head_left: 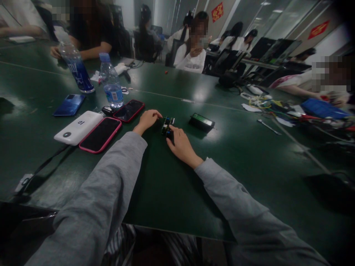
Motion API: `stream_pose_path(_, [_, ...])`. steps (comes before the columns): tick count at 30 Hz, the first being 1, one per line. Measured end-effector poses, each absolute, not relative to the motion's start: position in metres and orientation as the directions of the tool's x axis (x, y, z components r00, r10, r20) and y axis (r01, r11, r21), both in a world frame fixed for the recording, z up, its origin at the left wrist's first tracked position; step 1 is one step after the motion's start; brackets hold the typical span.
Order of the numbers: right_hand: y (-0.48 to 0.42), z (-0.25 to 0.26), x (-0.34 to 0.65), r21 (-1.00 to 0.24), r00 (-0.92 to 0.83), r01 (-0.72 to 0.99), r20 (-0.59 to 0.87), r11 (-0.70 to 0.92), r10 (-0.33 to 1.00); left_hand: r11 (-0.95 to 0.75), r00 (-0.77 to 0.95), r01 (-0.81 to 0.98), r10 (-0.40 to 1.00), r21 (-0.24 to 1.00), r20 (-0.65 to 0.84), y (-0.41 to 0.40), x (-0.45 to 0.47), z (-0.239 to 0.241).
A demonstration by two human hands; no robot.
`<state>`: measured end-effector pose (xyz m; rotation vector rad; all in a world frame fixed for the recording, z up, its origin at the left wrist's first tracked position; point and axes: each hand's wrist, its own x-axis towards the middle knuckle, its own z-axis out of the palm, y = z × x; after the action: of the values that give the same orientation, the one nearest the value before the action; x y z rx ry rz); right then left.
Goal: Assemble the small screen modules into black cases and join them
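Observation:
A small dark electronic module [167, 125] with blue and white parts lies on the dark green table [172, 184], just beyond my two hands. My right hand [181, 144] rests on the table with its fingers curled onto the near end of the module. Just left of the module, my left hand [147, 119] has its fingers bent, their tips touching or nearly touching it. Both arms wear grey sleeves. A black box with a green top [202, 122] sits a little to the right of the module.
To the left lie two phones in red cases [100, 134] [129, 110], a white power bank [78, 127], a blue phone [69, 104] and two water bottles [111, 85] [75, 64]. Wires and tools [280, 111] clutter the right. Other people sit along the far side.

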<state>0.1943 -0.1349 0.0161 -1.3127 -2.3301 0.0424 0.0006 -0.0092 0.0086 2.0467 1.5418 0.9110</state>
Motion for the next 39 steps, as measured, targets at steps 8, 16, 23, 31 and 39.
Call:
stream_pose_path(8, [-0.1340, 0.0144, 0.1941, -0.243, -0.435, 0.805, 0.379, 0.541, 0.817, -0.278, 0.160, 0.679, 0.959, 0.679, 0.233, -0.0081, 0.0010, 0.0077])
stream_pose_path(16, [-0.1339, 0.0146, 0.1937, -0.250, -0.433, 0.801, 0.386, 0.544, 0.814, -0.280, 0.164, 0.675, 0.959, 0.682, 0.232, -0.0094, 0.0005, 0.0093])
stream_pose_path(23, [-0.1347, 0.0158, 0.1940, -0.254, -0.436, 0.800, 0.376, 0.544, 0.817, -0.260, 0.159, 0.674, 0.965, 0.691, 0.208, -0.0080, 0.0010, 0.0087])
stream_pose_path(31, [-0.1336, 0.0142, 0.1945, -0.245, -0.441, 0.802, 0.372, 0.545, 0.817, -0.284, 0.172, 0.675, 0.958, 0.681, 0.230, -0.0079, 0.0008, 0.0079])
stream_pose_path(39, [-0.1330, 0.0111, 0.1948, -0.259, -0.432, 0.799, 0.380, 0.542, 0.818, -0.296, 0.163, 0.669, 0.953, 0.682, 0.254, -0.0060, 0.0010, 0.0043])
